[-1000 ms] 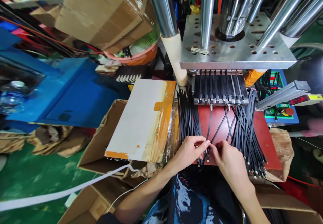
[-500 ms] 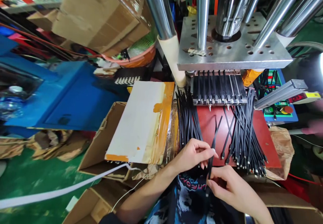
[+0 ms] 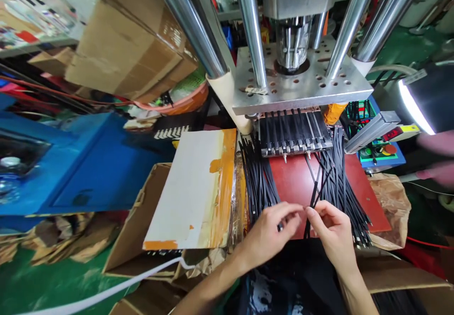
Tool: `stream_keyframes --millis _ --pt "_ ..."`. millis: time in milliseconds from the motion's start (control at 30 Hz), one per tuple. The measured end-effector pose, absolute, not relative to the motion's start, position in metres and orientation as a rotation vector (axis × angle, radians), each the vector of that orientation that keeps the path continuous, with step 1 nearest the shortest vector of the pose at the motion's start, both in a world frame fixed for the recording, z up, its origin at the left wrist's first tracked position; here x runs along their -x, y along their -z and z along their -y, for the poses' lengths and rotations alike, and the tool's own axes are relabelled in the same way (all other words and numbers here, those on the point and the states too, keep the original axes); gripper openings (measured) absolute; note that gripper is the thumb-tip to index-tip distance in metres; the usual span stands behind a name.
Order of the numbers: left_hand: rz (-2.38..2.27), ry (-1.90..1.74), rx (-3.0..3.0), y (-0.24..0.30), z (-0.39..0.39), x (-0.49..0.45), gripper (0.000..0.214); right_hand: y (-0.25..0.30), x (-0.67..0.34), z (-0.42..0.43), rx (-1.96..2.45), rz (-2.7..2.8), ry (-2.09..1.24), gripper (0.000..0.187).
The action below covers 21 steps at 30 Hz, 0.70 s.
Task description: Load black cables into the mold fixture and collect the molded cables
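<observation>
black cable: thin, dark, nearly straight, right of centre in the frame, slanting up out of the right hand, thumb and finger pinching it. left hand just beside, thumb and index parted, contact with cable unclear. left bundle, right bundle flank red board.

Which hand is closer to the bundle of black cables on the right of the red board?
Right: the right hand sits just by the left edge of the bundle of black cables, while the left hand is farther off to the left, nearer the other cable bundle.
</observation>
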<state>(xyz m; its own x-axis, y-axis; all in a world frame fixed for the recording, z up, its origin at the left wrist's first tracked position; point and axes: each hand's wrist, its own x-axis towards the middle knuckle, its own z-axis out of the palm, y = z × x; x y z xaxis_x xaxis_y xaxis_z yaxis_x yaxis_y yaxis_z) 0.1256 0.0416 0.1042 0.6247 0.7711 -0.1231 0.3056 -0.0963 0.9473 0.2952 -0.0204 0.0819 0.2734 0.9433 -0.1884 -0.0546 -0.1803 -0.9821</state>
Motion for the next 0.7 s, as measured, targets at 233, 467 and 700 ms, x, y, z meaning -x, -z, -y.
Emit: stream_keyframes --millis 233,467,700 --pt "-0.709 -0.648 -1.699 -0.134 -0.086 -0.143 0.018 -0.083 -0.301 0.026 1.412 1.242 -0.964 0.027" --pt "-0.741 -0.658 -1.528 -0.134 -0.093 -0.141 0.018 -0.074 -0.305 0.024 1.405 1.295 -0.867 0.013" --pt "-0.748 -0.656 -1.409 -0.13 -0.099 -0.137 0.017 -0.075 -0.303 0.02 1.43 1.336 -0.926 0.02"
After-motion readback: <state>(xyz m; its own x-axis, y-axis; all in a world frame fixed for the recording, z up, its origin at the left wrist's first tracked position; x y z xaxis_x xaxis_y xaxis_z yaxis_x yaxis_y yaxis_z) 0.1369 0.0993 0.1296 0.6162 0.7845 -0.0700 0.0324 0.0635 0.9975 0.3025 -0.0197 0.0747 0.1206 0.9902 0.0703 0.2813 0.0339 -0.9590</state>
